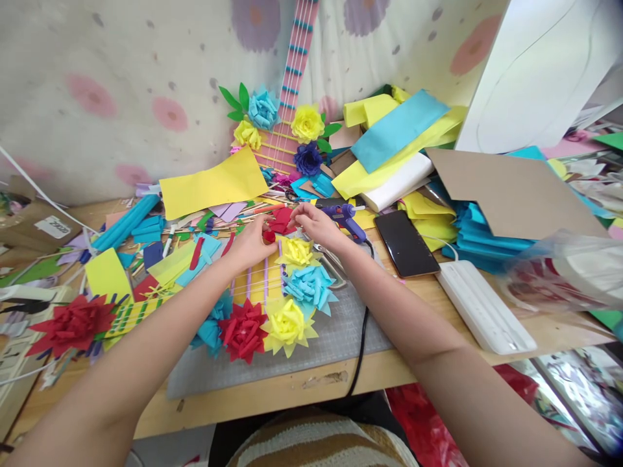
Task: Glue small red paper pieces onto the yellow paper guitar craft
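Observation:
My left hand [254,241] pinches a small rolled red paper piece [268,237] above a yellow paper guitar body. Close to its right, my right hand [315,225] is raised with loosely curved fingers apart, nothing visible in them. Red paper [281,220] shows between and behind the hands. Below them, the guitar body [257,282] bears purple strips, white strings and paper flowers: a red flower [243,329], a yellow flower [288,324], a blue flower [311,287] and another yellow flower [296,251]. A purple glue gun [345,217] lies just beyond my right hand.
A grey cutting mat [321,350] lies under the guitar. At the right are a black phone [406,243], a white power strip [487,308] and cardboard [516,194]. A pink paper guitar [277,146] leans at the back. Paper scraps cover the left; a black cord [363,344] crosses the front edge.

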A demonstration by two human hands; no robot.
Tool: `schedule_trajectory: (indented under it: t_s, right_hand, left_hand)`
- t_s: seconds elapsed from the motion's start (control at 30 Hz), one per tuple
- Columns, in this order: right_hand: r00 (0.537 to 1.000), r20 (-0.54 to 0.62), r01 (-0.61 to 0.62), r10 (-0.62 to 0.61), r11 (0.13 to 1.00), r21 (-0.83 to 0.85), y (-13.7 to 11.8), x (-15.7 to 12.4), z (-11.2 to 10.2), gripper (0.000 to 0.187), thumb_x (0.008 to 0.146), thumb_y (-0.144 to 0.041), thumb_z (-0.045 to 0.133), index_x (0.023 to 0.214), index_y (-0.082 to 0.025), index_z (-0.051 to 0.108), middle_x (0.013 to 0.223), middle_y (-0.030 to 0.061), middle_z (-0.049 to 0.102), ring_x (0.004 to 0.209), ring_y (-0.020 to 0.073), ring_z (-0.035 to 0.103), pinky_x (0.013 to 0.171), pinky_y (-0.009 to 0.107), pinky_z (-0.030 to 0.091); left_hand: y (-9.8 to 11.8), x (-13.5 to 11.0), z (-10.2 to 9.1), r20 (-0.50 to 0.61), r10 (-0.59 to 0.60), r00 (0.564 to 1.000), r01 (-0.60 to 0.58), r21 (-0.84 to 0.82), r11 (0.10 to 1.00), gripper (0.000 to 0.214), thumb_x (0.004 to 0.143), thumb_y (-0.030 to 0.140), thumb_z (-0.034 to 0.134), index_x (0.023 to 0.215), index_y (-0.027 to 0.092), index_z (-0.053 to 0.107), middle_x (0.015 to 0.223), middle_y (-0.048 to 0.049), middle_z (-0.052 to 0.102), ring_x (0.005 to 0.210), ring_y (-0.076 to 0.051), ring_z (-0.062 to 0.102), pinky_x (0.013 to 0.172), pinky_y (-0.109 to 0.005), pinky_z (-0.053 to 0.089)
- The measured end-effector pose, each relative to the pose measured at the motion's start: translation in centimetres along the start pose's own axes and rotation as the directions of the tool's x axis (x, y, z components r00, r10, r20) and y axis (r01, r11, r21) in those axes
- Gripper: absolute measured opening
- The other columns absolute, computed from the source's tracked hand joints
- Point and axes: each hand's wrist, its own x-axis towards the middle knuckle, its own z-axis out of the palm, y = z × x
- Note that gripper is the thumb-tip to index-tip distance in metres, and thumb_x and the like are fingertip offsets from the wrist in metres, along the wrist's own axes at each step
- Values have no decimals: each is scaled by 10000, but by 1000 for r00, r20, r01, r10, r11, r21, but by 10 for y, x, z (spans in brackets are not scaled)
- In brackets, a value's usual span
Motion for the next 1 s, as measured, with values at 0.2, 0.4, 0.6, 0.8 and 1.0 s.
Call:
schedule_trajectory:
  t_s: [0.2,0.4,0.6,0.8,1.0]
  right_hand:
    - [1000,-17,-13,13,1000,-18,8,-2,-1,97,759,-192,421,833,-215,478,790,-3,686,701,143,557,702,285,428]
    - [1000,-1,-10,10,1000,-4,8,-3,-3,97,747,-200,424,825,-212,481,783,0,676,686,137,542,702,281,428]
    - [999,4,38,-38,998,45,9,-6,-8,86,744,-233,453,806,-198,503,774,7,640,731,139,562,788,306,439]
    - [997,7,73,-73,997,-4,8,-7,-6,102,739,-286,528,777,-191,523,752,-11,573,703,129,507,727,289,410]
    - [995,-70,69,-74,995,-71,17,-6,-5,163,761,-350,535,708,-198,509,674,-42,475,643,110,404,652,267,348]
  left_hand:
    - [0,2,5,-12,29,1000,-28,67,997,558,750,261,612,1289,208,480,1202,-104,649,1166,-294,608,992,-413,473]
    - [-3,1,2,8,44,999,-45,28,999,597,715,208,598,1297,177,470,1203,-117,640,1141,-290,617,985,-416,481]
    - [-17,-1,-13,82,57,995,-44,-150,988,683,657,233,628,1314,182,451,1133,-87,653,1056,-252,641,876,-365,522]
    - [-25,-9,-28,-65,-94,993,76,-245,966,554,655,241,616,1195,197,498,992,-35,668,931,-200,643,808,-336,517]
    - [-46,-19,-39,-157,-249,956,215,-204,955,279,725,355,589,951,193,610,662,13,589,625,-170,566,628,-309,470]
